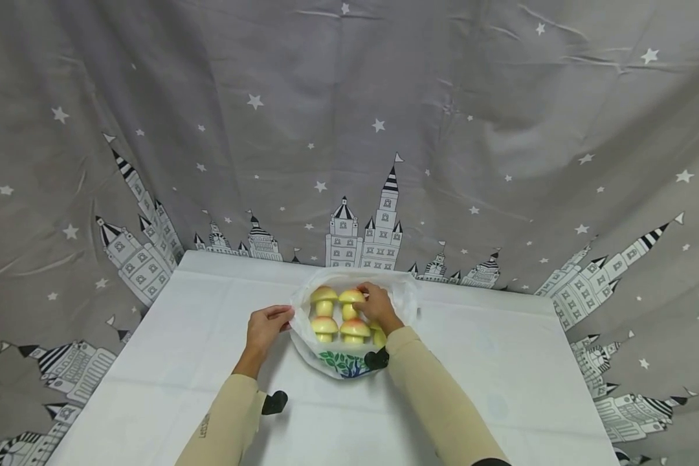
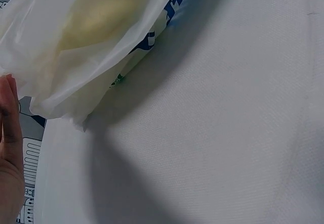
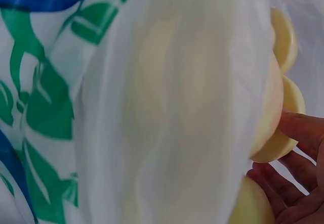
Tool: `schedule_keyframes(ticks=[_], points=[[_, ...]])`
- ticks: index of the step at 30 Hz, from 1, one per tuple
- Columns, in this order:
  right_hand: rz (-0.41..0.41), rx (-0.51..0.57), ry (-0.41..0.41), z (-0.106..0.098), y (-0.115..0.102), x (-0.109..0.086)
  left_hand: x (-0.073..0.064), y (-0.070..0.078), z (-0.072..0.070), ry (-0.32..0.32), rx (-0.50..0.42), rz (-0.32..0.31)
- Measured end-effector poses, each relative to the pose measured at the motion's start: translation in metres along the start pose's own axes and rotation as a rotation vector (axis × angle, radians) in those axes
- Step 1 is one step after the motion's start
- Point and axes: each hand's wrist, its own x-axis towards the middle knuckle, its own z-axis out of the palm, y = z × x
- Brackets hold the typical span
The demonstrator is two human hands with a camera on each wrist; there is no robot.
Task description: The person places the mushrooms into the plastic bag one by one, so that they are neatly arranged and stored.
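Observation:
A white plastic bag (image 1: 406,292) with a green and blue tree print lies with its mouth spread wide. Inside sit several yellow toy mushrooms (image 1: 324,327) with reddish-tinged caps, most of them upright. My left hand (image 1: 266,329) pinches the bag's left rim; in the left wrist view its fingertips meet the thin plastic. Reaching into the bag, my right hand (image 1: 380,307) grips the back right mushroom (image 1: 348,297) by its side, thumb and fingers around it. Another mushroom (image 1: 378,335) is partly covered by the right wrist. In the right wrist view, the bag wall hides most of the contents.
The bag rests on a white-covered table (image 1: 169,349) near its back edge. Behind it hangs a grey curtain (image 1: 303,129) printed with castles and stars. Black wrist mounts (image 1: 275,402) stick out from both sleeves.

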Motion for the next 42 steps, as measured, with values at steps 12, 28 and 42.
schedule_keyframes(ticks=[12,28,42], points=[[-0.028,0.055,-0.009,-0.021,0.001,-0.016,-0.002,0.002,0.004,0.004,0.052,-0.011],[-0.127,0.134,0.07,-0.051,0.018,-0.048,-0.004,0.003,0.0,0.009,0.044,0.004],[-0.094,0.204,0.097,-0.084,0.053,-0.086,-0.003,0.004,0.004,0.003,0.082,-0.005]])
